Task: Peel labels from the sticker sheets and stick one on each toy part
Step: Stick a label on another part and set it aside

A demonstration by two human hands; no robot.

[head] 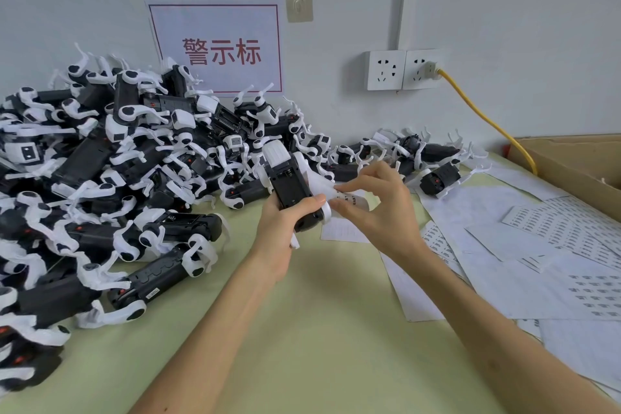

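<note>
Green table (302, 329): toy part pile (100, 178) on L, sticker sheets (537, 245) on R, cardboard box (578, 165) far R.

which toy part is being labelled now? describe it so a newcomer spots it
Start at the red-bordered wall sign; below it a pile of black-and-white toy parts spreads leftward. Just right of the pile, the left hand grips one black toy part with a white end. It is the only one held up, with the right hand pinching a white label beside it.
</note>
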